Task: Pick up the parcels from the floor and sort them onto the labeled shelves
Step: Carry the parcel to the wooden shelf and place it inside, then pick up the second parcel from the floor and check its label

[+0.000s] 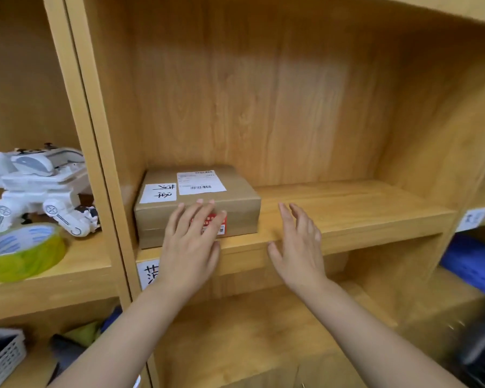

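Note:
A brown cardboard parcel [235, 197] lies flat at the left end of a wooden shelf [347, 208], against the left wall. It carries a white shipping label, a handwritten white label and a red sticker on its front face. My left hand [192, 247] rests flat against the parcel's front face, fingers spread, covering part of the red sticker. My right hand [298, 247] hovers open just right of the parcel over the shelf's front edge, touching nothing. A white handwritten shelf label [149, 273] sits on the shelf's front edge, partly hidden by my left wrist.
The left compartment holds a white toy robot [37, 189] and a roll of yellow-green tape [23, 253]. A grey basket [0, 357] sits lower left. Blue bags [473, 264] lie in the right compartment, under another shelf label [472, 218]. A lower shelf [263, 331] runs below.

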`<action>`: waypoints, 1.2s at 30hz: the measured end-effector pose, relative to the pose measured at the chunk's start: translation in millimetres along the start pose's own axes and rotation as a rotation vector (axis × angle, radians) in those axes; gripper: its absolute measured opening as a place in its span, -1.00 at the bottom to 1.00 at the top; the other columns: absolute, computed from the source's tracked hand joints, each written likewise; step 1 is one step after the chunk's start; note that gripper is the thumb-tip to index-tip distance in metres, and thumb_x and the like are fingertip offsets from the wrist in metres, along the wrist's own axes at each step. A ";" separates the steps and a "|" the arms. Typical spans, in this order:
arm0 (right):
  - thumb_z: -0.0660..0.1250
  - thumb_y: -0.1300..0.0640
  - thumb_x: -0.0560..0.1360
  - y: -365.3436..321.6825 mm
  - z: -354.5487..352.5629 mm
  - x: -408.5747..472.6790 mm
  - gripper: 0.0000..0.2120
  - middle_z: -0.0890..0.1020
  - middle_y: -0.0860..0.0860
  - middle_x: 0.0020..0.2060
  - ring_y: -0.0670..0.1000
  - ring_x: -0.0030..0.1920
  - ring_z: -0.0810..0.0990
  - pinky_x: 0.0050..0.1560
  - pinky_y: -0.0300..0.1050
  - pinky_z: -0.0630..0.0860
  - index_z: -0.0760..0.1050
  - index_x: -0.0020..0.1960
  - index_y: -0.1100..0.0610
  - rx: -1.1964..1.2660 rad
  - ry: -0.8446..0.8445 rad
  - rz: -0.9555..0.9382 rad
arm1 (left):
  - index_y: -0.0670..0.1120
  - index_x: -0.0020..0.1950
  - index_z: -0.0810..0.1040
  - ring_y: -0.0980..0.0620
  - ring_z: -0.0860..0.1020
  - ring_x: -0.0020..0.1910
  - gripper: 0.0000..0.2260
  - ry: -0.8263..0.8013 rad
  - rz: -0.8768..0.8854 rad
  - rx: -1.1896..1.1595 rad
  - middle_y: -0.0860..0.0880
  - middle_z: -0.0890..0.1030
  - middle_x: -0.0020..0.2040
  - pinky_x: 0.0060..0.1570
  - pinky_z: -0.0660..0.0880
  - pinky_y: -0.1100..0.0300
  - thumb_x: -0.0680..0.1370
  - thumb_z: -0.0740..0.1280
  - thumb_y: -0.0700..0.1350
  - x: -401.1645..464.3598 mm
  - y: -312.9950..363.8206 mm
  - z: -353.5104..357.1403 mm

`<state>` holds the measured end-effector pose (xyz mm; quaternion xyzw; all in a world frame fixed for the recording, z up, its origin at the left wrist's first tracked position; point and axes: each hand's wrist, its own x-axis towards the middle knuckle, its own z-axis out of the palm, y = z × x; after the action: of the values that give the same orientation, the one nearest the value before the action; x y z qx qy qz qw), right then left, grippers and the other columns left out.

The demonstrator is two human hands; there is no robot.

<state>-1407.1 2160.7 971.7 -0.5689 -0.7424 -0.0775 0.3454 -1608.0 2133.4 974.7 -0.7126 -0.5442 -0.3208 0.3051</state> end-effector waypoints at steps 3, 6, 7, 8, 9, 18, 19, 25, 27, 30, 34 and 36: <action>0.30 0.06 0.47 7.1 -9.5 -31.0 -0.29 0.21 0.12 0.45 0.14 0.42 0.21 0.39 0.09 0.17 0.03 0.51 0.07 -0.087 -0.012 0.082 | -0.06 0.27 0.48 -0.10 0.30 0.35 -0.54 -0.022 0.094 -0.108 -0.12 0.49 0.32 0.41 0.13 -0.08 0.37 0.36 -0.11 -2.8 15.4 10.6; 0.31 0.04 0.46 21.7 -25.3 -67.2 -0.29 0.26 0.12 0.41 0.14 0.39 0.24 0.38 0.09 0.17 0.05 0.50 0.08 -0.190 0.001 0.184 | -0.06 0.29 0.46 -0.10 0.29 0.36 -0.54 -0.070 0.180 -0.223 -0.12 0.48 0.32 0.41 0.11 -0.08 0.38 0.35 -0.11 -6.1 43.8 19.7; 0.31 0.04 0.45 27.2 -31.7 -80.4 -0.29 0.29 0.12 0.39 0.14 0.37 0.26 0.37 0.08 0.19 0.07 0.50 0.10 -0.222 0.007 0.220 | -0.07 0.29 0.46 -0.10 0.30 0.35 -0.54 -0.087 0.206 -0.267 -0.12 0.49 0.31 0.41 0.11 -0.07 0.38 0.36 -0.11 -8.4 55.4 22.3; 0.32 0.04 0.44 32.9 -38.7 -94.0 -0.29 0.32 0.12 0.37 0.14 0.35 0.29 0.35 0.08 0.21 0.09 0.49 0.11 -0.251 0.013 0.257 | -0.07 0.28 0.47 -0.10 0.31 0.33 -0.54 -0.108 0.230 -0.314 -0.12 0.50 0.30 0.39 0.12 -0.06 0.38 0.38 -0.11 -11.2 67.9 24.7; 0.32 0.05 0.43 38.1 -46.5 -107.9 -0.29 0.34 0.12 0.35 0.14 0.33 0.33 0.32 0.08 0.25 0.10 0.49 0.12 -0.277 0.018 0.298 | -0.06 0.27 0.48 -0.09 0.33 0.31 -0.55 -0.136 0.252 -0.359 -0.12 0.51 0.28 0.37 0.12 -0.04 0.38 0.40 -0.11 -14.0 81.2 26.6; 0.28 0.06 0.41 84.9 -143.0 -235.3 -0.30 0.28 0.11 0.40 0.12 0.39 0.27 0.37 0.04 0.24 0.10 0.48 0.12 -0.458 0.072 0.674 | -0.04 0.29 0.48 -0.12 0.48 0.24 -0.52 -0.367 0.449 -0.671 -0.09 0.48 0.31 0.28 0.31 0.02 0.37 0.42 -0.10 -35.0 223.5 10.5; 0.29 0.07 0.42 89.7 -154.4 -248.4 -0.31 0.27 0.11 0.41 0.12 0.39 0.27 0.38 0.03 0.25 0.11 0.49 0.12 -0.467 0.084 0.711 | -0.04 0.27 0.49 -0.12 0.50 0.22 -0.52 -0.380 0.475 -0.689 -0.09 0.50 0.29 0.24 0.36 0.00 0.35 0.44 -0.09 -37.2 240.0 5.4; 0.30 0.08 0.45 118.2 -221.3 -327.5 -0.30 0.25 0.08 0.43 0.10 0.41 0.24 0.41 0.02 0.23 0.07 0.50 0.10 -0.499 0.141 0.894 | -0.03 0.22 0.51 -0.12 0.52 0.18 -0.56 -0.416 0.591 -0.804 -0.09 0.52 0.27 0.17 0.43 -0.03 0.35 0.44 -0.11 -56.3 340.2 -30.0; 0.29 0.09 0.46 128.1 -244.6 -357.7 -0.31 0.26 0.06 0.42 0.07 0.40 0.24 0.40 0.01 0.21 0.07 0.50 0.09 -0.504 0.156 0.940 | -0.03 0.30 0.46 -0.07 0.43 0.29 -0.57 -0.425 0.615 -0.854 -0.05 0.45 0.34 0.28 0.33 -0.01 0.43 0.37 -0.09 -67.2 377.2 -45.4; 0.29 0.10 0.46 144.4 -287.2 -405.7 -0.33 0.28 0.05 0.38 0.07 0.36 0.29 0.37 -0.04 0.23 0.08 0.49 0.08 -0.510 0.169 0.993 | -0.01 0.41 0.32 0.00 0.30 0.39 -0.52 -0.481 0.629 -0.955 0.01 0.33 0.43 0.36 0.21 0.06 0.50 0.29 -0.02 -86.3 439.0 -74.1; 0.28 0.10 0.48 172.5 -345.1 -474.3 -0.35 0.25 0.06 0.41 0.07 0.38 0.27 0.36 -0.06 0.22 0.08 0.49 0.08 -0.514 0.180 1.097 | 0.02 0.45 0.24 0.05 0.26 0.42 -0.48 -0.551 0.661 -1.047 0.06 0.27 0.46 0.37 0.23 0.09 0.51 0.27 0.06 -114.7 519.8 -111.2; 0.28 0.09 0.48 186.7 -370.3 -509.7 -0.35 0.23 0.06 0.42 0.07 0.39 0.27 0.37 -0.05 0.24 0.08 0.49 0.07 -0.511 0.191 1.156 | 0.03 0.45 0.23 0.06 0.26 0.42 -0.47 -0.571 0.686 -1.067 0.07 0.26 0.47 0.37 0.25 0.08 0.51 0.26 0.08 -129.7 558.4 -127.4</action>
<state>-1023.9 1633.0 891.0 -0.9324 -0.2399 -0.1036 0.2497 -1107.7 1834.6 901.9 -0.9533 -0.1153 -0.2301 -0.1578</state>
